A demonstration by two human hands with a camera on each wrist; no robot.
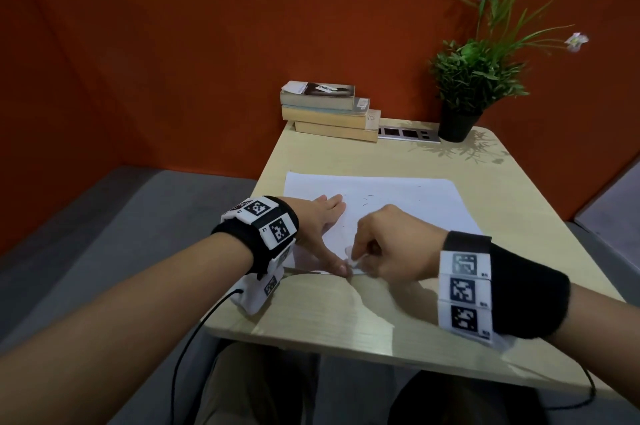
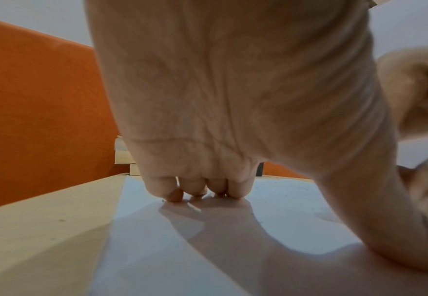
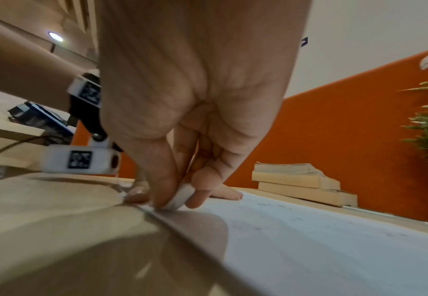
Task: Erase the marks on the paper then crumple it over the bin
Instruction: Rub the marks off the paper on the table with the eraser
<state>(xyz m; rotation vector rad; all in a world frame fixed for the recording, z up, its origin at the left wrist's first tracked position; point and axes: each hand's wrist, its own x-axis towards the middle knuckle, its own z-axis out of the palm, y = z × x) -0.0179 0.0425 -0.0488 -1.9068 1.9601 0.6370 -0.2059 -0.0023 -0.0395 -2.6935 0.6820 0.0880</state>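
Note:
A white sheet of paper (image 1: pixel 398 203) lies flat on the light wooden table (image 1: pixel 346 314); faint pencil marks (image 1: pixel 367 199) show near its middle. My left hand (image 1: pixel 325 217) lies flat on the sheet's left part, fingers (image 2: pixel 197 188) straight and pressing down, thumb at the near edge. My right hand (image 1: pixel 377 248) pinches a small white eraser (image 1: pixel 355 261) between thumb and fingers, its end touching the paper (image 3: pixel 309 230) by the near edge, close to the left thumb. The eraser (image 3: pixel 180 197) shows plainly in the right wrist view. No bin is in view.
A stack of three books (image 1: pixel 329 109) stands at the table's far edge against the orange wall. To its right lie a socket panel (image 1: pixel 408 133) and a potted plant (image 1: pixel 464 95). Cables hang off the table's near edge.

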